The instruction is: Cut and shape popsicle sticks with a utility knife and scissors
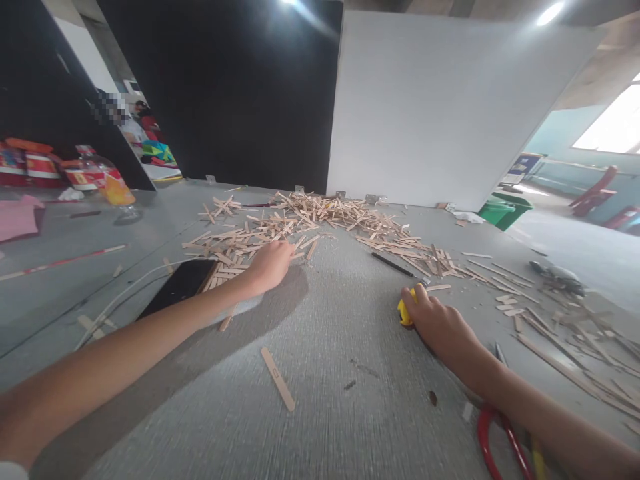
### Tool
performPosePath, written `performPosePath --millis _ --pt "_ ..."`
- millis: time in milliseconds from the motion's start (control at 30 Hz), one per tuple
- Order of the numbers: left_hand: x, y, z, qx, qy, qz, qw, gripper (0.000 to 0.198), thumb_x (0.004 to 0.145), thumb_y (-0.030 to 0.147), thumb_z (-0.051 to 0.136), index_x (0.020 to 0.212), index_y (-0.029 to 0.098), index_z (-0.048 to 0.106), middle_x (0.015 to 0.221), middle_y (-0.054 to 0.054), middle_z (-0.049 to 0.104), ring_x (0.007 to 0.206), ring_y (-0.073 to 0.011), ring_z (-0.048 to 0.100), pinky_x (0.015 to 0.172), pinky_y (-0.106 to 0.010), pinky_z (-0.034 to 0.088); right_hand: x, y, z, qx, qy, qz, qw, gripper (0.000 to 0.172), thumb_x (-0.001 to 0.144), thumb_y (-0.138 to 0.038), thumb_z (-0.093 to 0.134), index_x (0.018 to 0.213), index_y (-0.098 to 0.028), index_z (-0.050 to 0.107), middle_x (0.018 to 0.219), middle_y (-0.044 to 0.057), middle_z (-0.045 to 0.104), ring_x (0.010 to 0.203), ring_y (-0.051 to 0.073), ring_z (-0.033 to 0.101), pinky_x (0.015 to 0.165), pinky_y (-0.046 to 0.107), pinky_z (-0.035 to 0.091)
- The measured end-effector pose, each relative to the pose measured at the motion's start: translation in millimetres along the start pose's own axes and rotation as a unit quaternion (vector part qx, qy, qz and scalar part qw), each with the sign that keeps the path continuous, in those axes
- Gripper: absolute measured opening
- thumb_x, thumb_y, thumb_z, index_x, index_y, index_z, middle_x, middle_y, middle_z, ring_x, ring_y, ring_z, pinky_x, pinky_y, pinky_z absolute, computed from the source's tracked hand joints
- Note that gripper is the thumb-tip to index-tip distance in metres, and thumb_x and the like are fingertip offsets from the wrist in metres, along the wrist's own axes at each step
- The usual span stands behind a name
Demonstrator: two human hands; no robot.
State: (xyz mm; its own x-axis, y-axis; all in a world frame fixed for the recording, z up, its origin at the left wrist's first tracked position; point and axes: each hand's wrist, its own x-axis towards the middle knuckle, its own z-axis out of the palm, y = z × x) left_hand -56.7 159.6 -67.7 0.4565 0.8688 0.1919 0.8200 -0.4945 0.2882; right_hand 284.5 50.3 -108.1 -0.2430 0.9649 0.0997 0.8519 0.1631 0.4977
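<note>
My left hand (273, 265) is at the near edge of a pile of flat wooden sticks (325, 212). Its fingers are curled together, and what they pinch, if anything, is hidden behind the hand. My right hand (443, 323) is closed around a yellow tape measure (406, 313) resting low over the table. A single wooden stick (278, 379) with a small rectangle marked on it lies in front, between my forearms. Beyond the tape measure lies a dark pen-like rod (393, 264).
A dark phone (177, 290) and white cable lie beside my left forearm. Red-handled pliers (500, 440) sit under my right forearm. Long wood strips (555, 353) are scattered at right. A plastic bottle (111, 183) stands at left. Black (240, 93) and white panels (425, 107) rise behind.
</note>
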Motion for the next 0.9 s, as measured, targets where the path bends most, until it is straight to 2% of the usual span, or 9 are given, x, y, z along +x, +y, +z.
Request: performPosePath --millis 67,100,200,333,433,567,633,733,900 --pt "-6.5 20.8 6.0 -0.023 -0.010 0.046 0.999 0.016 0.104 0.023 0.058 0.110 0.013 0.069 0.107 -0.008 0.071 0.098 -0.0216 0.068 0.090 -0.041 0.057 -0.4 0.2 0.3 0.000 -0.001 -0.001 1.000 0.031 0.094 0.003 0.048 0.118 -0.011 0.062 0.107 0.012 0.067 0.076 0.019 0.075 0.048 0.025 0.051" --pt "-11.5 32.3 9.8 -0.037 -0.021 0.073 0.996 0.018 0.105 0.017 0.053 0.105 0.014 0.071 0.102 -0.007 0.072 0.095 -0.0193 0.068 0.088 -0.037 0.056 -0.8 0.2 0.4 -0.001 -0.001 -0.001 1.000 0.031 0.095 0.002 0.048 0.118 -0.011 0.062 0.107 0.012 0.066 0.077 0.020 0.075 0.048 0.025 0.051" --pt "-29.7 63.3 21.6 -0.077 -0.068 0.153 0.983 0.016 0.103 0.014 0.058 0.106 0.020 0.072 0.103 -0.002 0.073 0.091 -0.0149 0.068 0.082 -0.027 0.054 -2.0 0.4 0.4 -0.005 -0.001 -0.004 1.000 0.032 0.094 0.003 0.049 0.120 -0.011 0.062 0.107 0.012 0.066 0.075 0.020 0.075 0.048 0.026 0.052" --pt "-43.5 76.8 35.0 -0.084 -0.096 0.203 0.971 0.017 0.100 0.010 0.061 0.097 0.020 0.075 0.095 -0.002 0.074 0.090 -0.0166 0.069 0.087 -0.030 0.053 -2.0 0.5 1.0 -0.007 0.003 -0.003 1.000 0.034 0.093 0.004 0.048 0.120 -0.010 0.062 0.106 0.011 0.066 0.076 0.019 0.075 0.047 0.024 0.050" --pt "-36.2 62.2 41.6 -0.066 -0.071 0.171 0.980 0.023 0.102 0.006 0.054 0.099 0.017 0.075 0.099 -0.007 0.073 0.087 -0.0188 0.069 0.077 -0.031 0.054 -1.5 0.8 2.5 -0.005 0.006 0.000 1.000 0.034 0.093 0.005 0.048 0.120 -0.011 0.062 0.106 0.011 0.066 0.075 0.019 0.074 0.047 0.025 0.050" --pt "-14.1 27.1 42.1 -0.034 -0.020 0.095 0.995 0.016 0.105 0.018 0.056 0.107 0.015 0.071 0.106 -0.008 0.071 0.095 -0.0204 0.069 0.085 -0.038 0.058 -1.5 0.8 3.9 -0.003 0.011 0.001 1.000 0.033 0.093 0.004 0.048 0.119 -0.012 0.061 0.106 0.011 0.066 0.073 0.019 0.074 0.047 0.025 0.050" --pt "-5.2 8.8 38.0 -0.018 -0.001 0.056 0.998 0.026 0.102 0.032 0.065 0.122 0.016 0.065 0.121 -0.009 0.068 0.101 -0.0225 0.069 0.087 -0.042 0.060 -1.3 0.5 4.3 -0.004 0.014 0.002 1.000 0.033 0.093 0.004 0.048 0.119 -0.012 0.061 0.105 0.010 0.066 0.073 0.019 0.074 0.047 0.026 0.050" --pt "1.1 -14.8 29.4 0.006 0.024 0.001 1.000 0.035 0.101 0.034 0.066 0.130 0.017 0.062 0.130 -0.011 0.065 0.108 -0.0253 0.068 0.091 -0.046 0.059 -0.6 -0.5 5.4 -0.009 0.019 0.002 1.000 0.031 0.093 0.003 0.048 0.116 -0.013 0.062 0.104 0.010 0.067 0.074 0.019 0.075 0.047 0.025 0.050" --pt "1.2 -25.3 24.0 0.019 0.026 -0.022 0.999 0.035 0.101 0.034 0.066 0.131 0.016 0.062 0.130 -0.011 0.064 0.109 -0.0258 0.068 0.091 -0.046 0.059 -0.5 -1.6 8.9 -0.024 0.032 0.004 0.999 0.032 0.094 0.003 0.048 0.118 -0.013 0.062 0.108 0.012 0.068 0.072 0.018 0.074 0.046 0.024 0.050"
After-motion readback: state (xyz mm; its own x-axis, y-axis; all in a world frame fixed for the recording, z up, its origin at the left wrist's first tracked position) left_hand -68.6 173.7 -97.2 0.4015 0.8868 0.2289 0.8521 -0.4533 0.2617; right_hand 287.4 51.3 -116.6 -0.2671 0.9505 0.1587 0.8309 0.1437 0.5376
